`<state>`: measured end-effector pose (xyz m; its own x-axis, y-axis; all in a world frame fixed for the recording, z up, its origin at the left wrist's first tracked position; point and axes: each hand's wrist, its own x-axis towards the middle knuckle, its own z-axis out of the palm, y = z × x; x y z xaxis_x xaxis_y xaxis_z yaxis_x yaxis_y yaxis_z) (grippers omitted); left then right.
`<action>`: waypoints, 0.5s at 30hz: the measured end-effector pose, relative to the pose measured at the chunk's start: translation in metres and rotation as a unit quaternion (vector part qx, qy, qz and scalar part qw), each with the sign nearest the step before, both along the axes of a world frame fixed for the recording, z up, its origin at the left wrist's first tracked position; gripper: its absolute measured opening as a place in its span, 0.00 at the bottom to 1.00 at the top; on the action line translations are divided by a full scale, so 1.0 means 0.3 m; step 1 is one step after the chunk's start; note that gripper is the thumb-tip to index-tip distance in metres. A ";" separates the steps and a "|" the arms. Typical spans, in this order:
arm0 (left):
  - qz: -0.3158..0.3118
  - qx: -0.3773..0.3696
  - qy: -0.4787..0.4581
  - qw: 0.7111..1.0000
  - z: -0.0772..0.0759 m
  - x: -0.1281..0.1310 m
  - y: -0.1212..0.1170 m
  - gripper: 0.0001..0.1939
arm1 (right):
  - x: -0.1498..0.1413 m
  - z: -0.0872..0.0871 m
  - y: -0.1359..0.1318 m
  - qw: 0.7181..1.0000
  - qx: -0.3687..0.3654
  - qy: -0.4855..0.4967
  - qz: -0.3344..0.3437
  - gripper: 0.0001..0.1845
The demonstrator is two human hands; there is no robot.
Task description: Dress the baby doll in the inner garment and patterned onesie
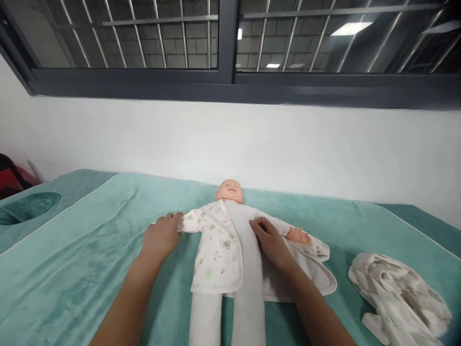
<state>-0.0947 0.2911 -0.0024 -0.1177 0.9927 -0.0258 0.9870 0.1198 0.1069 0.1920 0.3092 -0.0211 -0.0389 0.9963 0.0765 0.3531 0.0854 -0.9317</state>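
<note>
A baby doll (230,190) lies face up with its head toward the wall. Its body and legs are white cloth. A white printed baby jacket (216,259) covers the side of its chest at my left, with that arm in the sleeve. The jacket's other half lies spread under the doll's bare-handed arm on the right. My left hand (163,234) is closed around the sleeve's cuff end. My right hand (269,236) rests at the doll's chest by the right armpit, fingers bent together; what they pinch, if anything, is hidden.
A crumpled heap of white printed cloth (399,298) lies at the right on the green bed cover (108,250). A face hole (32,206) shows at the far left, near a red and black object (12,178). Behind stands a white wall (230,139) under a barred window.
</note>
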 end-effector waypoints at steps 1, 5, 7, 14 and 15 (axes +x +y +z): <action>0.011 0.009 0.015 1.000 0.003 -0.003 -0.003 0.18 | 0.000 0.001 -0.001 1.000 0.000 -0.001 0.000 0.20; 0.044 0.121 0.064 0.990 -0.009 -0.010 0.000 0.25 | -0.003 -0.003 -0.002 1.000 0.001 -0.005 -0.004 0.20; 0.061 0.165 0.073 0.982 -0.021 -0.010 0.005 0.27 | -0.003 -0.010 -0.001 1.000 0.001 -0.007 -0.007 0.19; -0.043 0.324 -0.003 0.945 -0.017 0.095 -0.002 0.26 | -0.012 -0.017 0.002 1.000 0.001 -0.011 -0.016 0.19; -0.060 0.339 -0.054 0.937 -0.014 0.126 -0.001 0.22 | -0.016 -0.016 0.002 1.000 0.001 -0.011 -0.020 0.19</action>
<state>-0.0568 0.2907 -0.0065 -0.0378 0.7906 0.6112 0.9681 -0.1226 0.2185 0.1873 0.3097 -0.0258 -0.0014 0.9969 0.0783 0.3762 0.0731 -0.9237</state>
